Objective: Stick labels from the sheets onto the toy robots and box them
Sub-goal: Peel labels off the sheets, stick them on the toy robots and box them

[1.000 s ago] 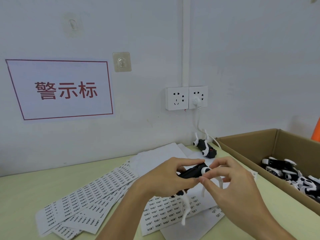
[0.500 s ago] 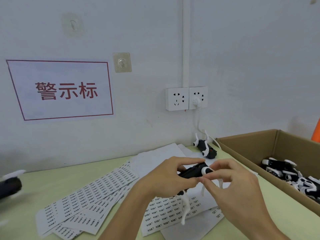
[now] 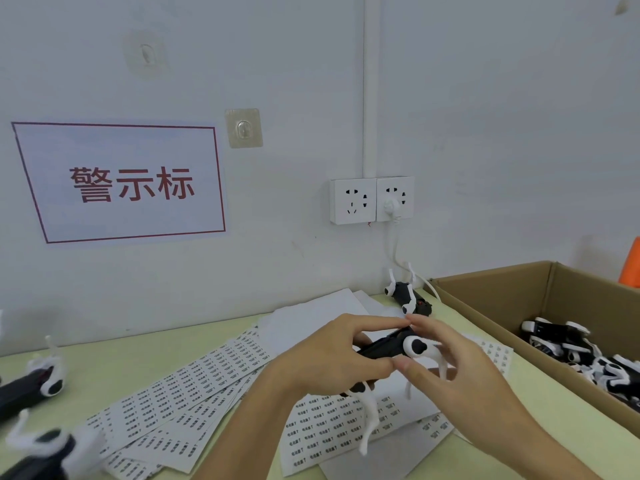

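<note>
A black toy robot with white legs (image 3: 388, 351) is held above the label sheets (image 3: 194, 393). My left hand (image 3: 332, 355) grips its body, thumb below and fingers above. My right hand (image 3: 457, 368) touches the robot's top and front end with its fingertips; any label under them is hidden. Another toy robot (image 3: 408, 296) lies on its back near the wall. The cardboard box (image 3: 491, 299) at the right holds several black and white robots (image 3: 568, 344).
Two blurred toy robots lie at the left table edge, one (image 3: 38, 379) further back and one (image 3: 41, 448) nearer me. On the wall are a red-lettered sign (image 3: 128, 181), a double socket (image 3: 372, 199) with a white cable plugged in, and an orange object (image 3: 632, 265) behind the box.
Two toy robots have appeared at the left edge of the table. My right hand's fingers shifted up over the held robot's top. The left hand keeps its grip.
</note>
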{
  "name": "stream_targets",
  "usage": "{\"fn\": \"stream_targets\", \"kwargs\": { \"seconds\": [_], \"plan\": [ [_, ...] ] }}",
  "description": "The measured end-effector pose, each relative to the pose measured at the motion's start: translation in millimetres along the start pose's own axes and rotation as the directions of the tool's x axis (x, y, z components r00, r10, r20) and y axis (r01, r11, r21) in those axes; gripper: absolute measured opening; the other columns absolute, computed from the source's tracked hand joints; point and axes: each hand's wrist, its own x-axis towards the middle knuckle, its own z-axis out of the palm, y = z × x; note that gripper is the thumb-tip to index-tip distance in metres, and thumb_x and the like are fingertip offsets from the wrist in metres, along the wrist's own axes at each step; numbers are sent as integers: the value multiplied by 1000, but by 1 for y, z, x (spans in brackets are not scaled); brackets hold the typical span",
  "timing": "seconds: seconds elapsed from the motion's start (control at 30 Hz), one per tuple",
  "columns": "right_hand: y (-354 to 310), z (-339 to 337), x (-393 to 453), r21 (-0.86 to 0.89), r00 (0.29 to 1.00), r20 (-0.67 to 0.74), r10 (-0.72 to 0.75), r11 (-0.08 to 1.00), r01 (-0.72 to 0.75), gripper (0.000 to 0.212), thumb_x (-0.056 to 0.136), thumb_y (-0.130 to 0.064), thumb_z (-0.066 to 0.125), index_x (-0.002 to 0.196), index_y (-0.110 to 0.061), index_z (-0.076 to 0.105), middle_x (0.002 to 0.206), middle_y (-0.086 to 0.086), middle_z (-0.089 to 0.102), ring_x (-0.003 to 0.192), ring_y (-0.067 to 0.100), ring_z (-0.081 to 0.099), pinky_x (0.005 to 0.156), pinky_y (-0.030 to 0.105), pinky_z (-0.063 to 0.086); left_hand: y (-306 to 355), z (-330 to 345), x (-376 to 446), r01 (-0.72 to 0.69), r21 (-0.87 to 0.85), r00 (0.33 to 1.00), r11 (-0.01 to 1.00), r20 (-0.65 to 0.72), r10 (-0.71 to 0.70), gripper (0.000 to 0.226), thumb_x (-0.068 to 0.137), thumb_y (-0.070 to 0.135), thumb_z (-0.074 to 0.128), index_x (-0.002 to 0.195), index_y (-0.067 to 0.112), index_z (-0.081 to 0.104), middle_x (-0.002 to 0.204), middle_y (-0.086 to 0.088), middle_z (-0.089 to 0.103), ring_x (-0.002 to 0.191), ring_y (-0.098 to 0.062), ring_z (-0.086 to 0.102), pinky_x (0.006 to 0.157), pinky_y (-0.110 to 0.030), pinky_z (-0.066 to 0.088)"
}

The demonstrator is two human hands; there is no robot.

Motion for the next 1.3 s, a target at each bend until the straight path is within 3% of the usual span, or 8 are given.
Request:
{"fn": "stream_targets", "kwargs": {
  "seconds": [0.2, 0.53, 0.6, 0.7, 0.77, 0.9, 1.0, 1.3],
  "plan": [
    [-1, -6, 1, 17, 998, 42, -53, 999, 52, 30, 86, -24, 74, 111, -40, 68, 104, -28, 71, 102, -12, 61, 76, -2, 40, 3, -1, -3, -3, 9, 998, 1000, 65, 3, 58, 88, 18, 62, 124, 63, 56, 94, 2, 66, 75, -16, 68, 69, -28, 52],
    [4, -9, 4, 25, 989, 146, -2, 1000, -2, 31, 88, -39, 73, 117, -46, 65, 111, -32, 65, 109, -19, 53, 76, -7, 36, 5, -8, -8, 98, -17, 990, 995, 107, -96, 43, 88, 27, 66, 121, 46, 46, 109, 0, 75, 80, -15, 73, 52, -16, 46],
    [3, -10, 4, 49, 979, 202, 14, 999, -24, 35, 84, -48, 70, 119, -49, 63, 114, -32, 64, 110, -16, 54, 80, -2, 40, 6, -8, -8, 117, -14, 986, 993, 122, -114, 42, 90, 26, 67, 121, 40, 43, 110, 1, 75, 80, -15, 73, 55, -18, 46],
    [0, -7, 2, 169, 960, 275, 46, 981, -96, 31, 81, -51, 76, 110, -49, 65, 107, -20, 70, 100, 7, 69, 83, 22, 56, 6, -9, -8, 141, -22, 980, 990, 147, -136, 43, 90, 22, 68, 118, 33, 37, 114, 0, 73, 79, -17, 72, 66, -29, 46],
    [-2, -5, 2, 223, 965, 259, 45, 969, -105, 20, 81, -39, 77, 100, -41, 70, 98, -11, 73, 89, 18, 73, 78, 29, 60, 6, -10, -8, 140, -2, 977, 990, 162, -138, 47, 88, 16, 68, 116, 32, 35, 117, -2, 70, 79, -18, 71, 67, -27, 48],
    [-3, -4, 2, 241, 969, 242, 55, 964, -116, 17, 86, -18, 75, 89, -35, 74, 92, -7, 74, 85, 20, 74, 71, 23, 59, 5, -11, -9, 127, 28, 974, 992, 184, -130, 48, 87, 12, 68, 117, 29, 35, 118, -3, 70, 81, -20, 70, 73, -32, 50],
    [-1, -3, 2, 248, 968, 240, 72, 960, -133, 20, 86, -15, 74, 89, -35, 74, 90, -10, 74, 85, 19, 75, 69, 21, 58, 4, -11, -10, 126, 25, 973, 992, 192, -129, 46, 87, 12, 68, 116, 28, 36, 116, -3, 70, 82, -21, 70, 78, -36, 51],
    [3, -4, 2, 231, 942, 323, 94, 957, -175, 31, 89, -3, 67, 105, -29, 73, 98, -11, 74, 91, 19, 74, 75, 25, 60, 2, -13, -11, 135, 45, 971, 990, 191, -141, 40, 87, 18, 69, 113, 30, 41, 109, 2, 73, 78, -17, 70, 65, -29, 45]
  ]
}}
